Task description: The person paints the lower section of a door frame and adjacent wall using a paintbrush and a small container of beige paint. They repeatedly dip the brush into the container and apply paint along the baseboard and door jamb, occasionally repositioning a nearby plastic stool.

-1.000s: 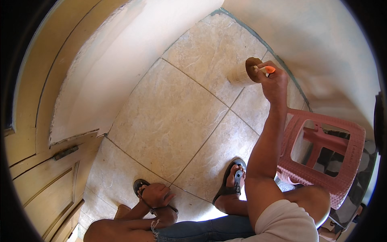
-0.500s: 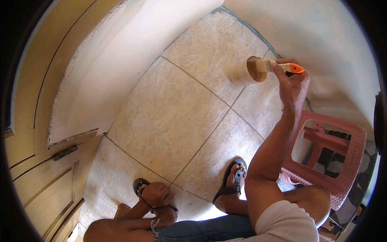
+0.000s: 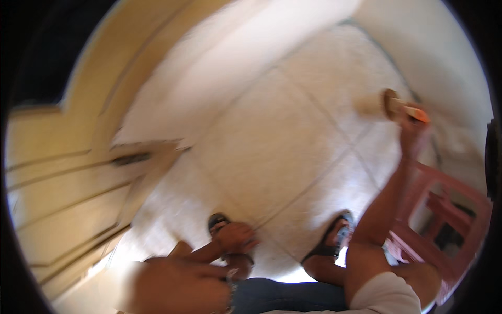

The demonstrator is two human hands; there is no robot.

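My right hand is closed around the handle of a paintbrush with an orange tip. The brush's bristle end reaches the dark brown mouth of a beige round container; blur hides how far in it goes. That container is on the tiled floor beside the right-hand wall. Low in front of me, my left hand hangs by my left foot in a black sandal. It holds nothing I can see, and its fingers look loosely apart, though smeared.
A pink plastic stool is to the right of my right forearm. At left are a yellowish panelled door and a pale wall. Cream tiles cover the floor. My right foot wears a black sandal.
The whole view has swung, so everything appears farther right and blurred, with more of the door showing. My right hand keeps the paintbrush at the container's mouth; my left hand stays by the foot.
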